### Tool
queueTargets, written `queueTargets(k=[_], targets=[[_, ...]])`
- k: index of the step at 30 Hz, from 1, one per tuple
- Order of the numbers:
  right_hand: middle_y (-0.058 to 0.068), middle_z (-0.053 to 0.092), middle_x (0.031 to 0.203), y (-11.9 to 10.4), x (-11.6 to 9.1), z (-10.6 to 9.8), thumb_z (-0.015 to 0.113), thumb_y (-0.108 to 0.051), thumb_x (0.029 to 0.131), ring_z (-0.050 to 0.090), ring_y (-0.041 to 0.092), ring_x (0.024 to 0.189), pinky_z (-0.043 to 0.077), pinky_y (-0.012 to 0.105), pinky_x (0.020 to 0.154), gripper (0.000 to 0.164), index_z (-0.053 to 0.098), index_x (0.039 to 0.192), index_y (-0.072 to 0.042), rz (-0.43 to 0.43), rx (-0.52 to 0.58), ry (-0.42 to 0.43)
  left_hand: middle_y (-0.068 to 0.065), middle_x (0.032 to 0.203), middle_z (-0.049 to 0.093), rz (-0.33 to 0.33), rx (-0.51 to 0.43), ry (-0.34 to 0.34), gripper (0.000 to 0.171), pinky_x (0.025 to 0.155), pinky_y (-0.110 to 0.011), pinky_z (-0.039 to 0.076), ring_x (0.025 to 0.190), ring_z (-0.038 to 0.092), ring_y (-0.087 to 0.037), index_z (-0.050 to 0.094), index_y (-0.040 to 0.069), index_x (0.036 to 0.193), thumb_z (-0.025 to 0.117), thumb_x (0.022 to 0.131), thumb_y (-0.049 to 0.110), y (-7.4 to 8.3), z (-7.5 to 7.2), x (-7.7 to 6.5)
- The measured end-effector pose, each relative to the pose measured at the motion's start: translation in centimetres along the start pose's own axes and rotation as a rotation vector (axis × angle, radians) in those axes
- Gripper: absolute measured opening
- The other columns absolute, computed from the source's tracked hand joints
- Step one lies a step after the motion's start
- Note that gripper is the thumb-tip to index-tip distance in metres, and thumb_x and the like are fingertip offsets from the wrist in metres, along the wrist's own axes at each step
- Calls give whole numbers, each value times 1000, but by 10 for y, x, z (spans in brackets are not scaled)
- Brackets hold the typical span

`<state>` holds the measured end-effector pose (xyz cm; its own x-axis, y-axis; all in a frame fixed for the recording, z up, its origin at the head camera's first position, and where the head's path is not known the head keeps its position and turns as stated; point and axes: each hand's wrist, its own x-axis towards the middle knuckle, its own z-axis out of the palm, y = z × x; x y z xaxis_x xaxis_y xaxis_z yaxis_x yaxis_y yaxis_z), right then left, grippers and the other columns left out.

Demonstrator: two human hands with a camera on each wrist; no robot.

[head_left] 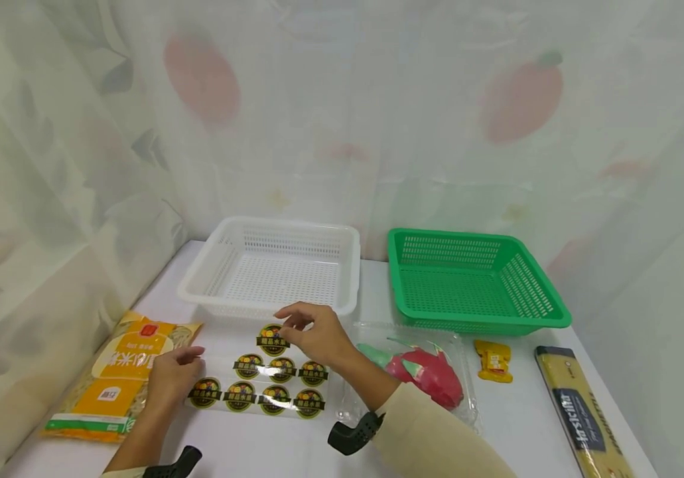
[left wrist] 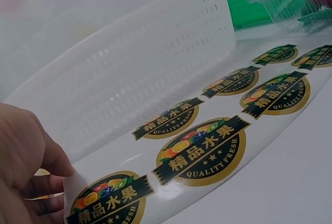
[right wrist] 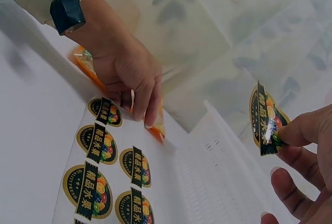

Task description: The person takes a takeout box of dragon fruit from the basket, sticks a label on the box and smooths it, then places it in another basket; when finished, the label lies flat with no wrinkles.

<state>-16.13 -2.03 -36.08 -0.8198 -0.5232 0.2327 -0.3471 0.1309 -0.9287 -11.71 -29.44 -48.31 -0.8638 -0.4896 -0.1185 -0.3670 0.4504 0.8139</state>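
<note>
My right hand point(head_left: 314, 332) pinches one loose round fruit sticker point(right wrist: 266, 120) between thumb and index finger. Dark green and gold, it carries Chinese lettering and hangs in the air above the table. At the left end of a glossy sticker sheet point(head_left: 228, 382), my left hand point(head_left: 174, 376) holds the edge between thumb and fingers, as the left wrist view shows. Two rows of matching stickers point(left wrist: 205, 154) remain on the sheet, the far row shorter. Beside the left hand lies a yellow-orange food bag point(head_left: 109, 378).
Behind the sheet stands a white plastic basket point(head_left: 198, 289), with a green basket point(head_left: 398, 292) to its right. A clear clamshell box point(head_left: 470, 398) holds a dragon fruit point(head_left: 431, 375). Farther right lie a small yellow packet point(head_left: 493, 362) and a spaghetti pack point(head_left: 580, 411).
</note>
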Motion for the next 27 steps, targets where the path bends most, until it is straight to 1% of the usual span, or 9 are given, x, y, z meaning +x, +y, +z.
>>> queueTargets(k=[5,8,11,15,17,20,24,27], targets=[[17,67,88,0,-1,-2,65,5,87,58,30,73,40,21,55,20,71,106,-1,-16,-4,-3,-20,101,62,54,65,35,32,69,-34,45,88,53,-32,63,-6,118,60,90,9,1,0,0],[17,67,88,0,-1,-4,65,4,88,58,31,73,41,22,55,20,71,107,-1,-17,-8,-5,-21,99,63,112,119,80,34,67,-35,46,86,55,-32,63,-7,118,60,89,11,8,-3,-4],[16,67,88,0,-3,-6,65,4,88,58,30,73,41,23,56,20,70,107,-1,-11,-13,-3,-21,98,65,181,150,122,34,67,-38,48,86,59,-34,64,-7,117,61,89,12,19,-4,-10],[15,68,87,-2,-6,-9,66,4,87,59,28,74,44,24,59,21,70,107,-2,-4,-43,0,-19,99,66,241,130,133,35,72,-40,48,89,61,-33,65,-4,119,62,91,16,36,-5,-19],[14,68,87,-3,-8,-11,66,4,87,60,27,74,45,25,60,21,70,107,-2,-5,-55,1,-17,99,67,272,105,130,34,73,-39,48,90,61,-32,66,-3,119,62,92,18,45,-5,-23],[14,68,87,-5,-10,-14,66,4,87,60,26,75,46,25,61,22,70,107,-2,-8,-62,0,-16,98,67,337,66,125,31,71,-35,47,88,61,-29,67,-1,117,63,93,18,56,-4,-29],[15,68,87,-9,-12,-16,66,5,87,61,27,74,44,24,59,22,70,107,-1,-14,-55,-3,-14,97,68,415,21,96,28,70,-31,48,87,61,-27,69,-1,115,64,93,17,70,-4,-40],[15,68,87,-11,-14,-18,65,6,87,61,27,72,44,23,57,22,70,108,-1,-19,-55,-7,-11,96,68,452,-15,56,28,70,-28,49,86,62,-24,69,1,115,64,94,18,80,-3,-48]])
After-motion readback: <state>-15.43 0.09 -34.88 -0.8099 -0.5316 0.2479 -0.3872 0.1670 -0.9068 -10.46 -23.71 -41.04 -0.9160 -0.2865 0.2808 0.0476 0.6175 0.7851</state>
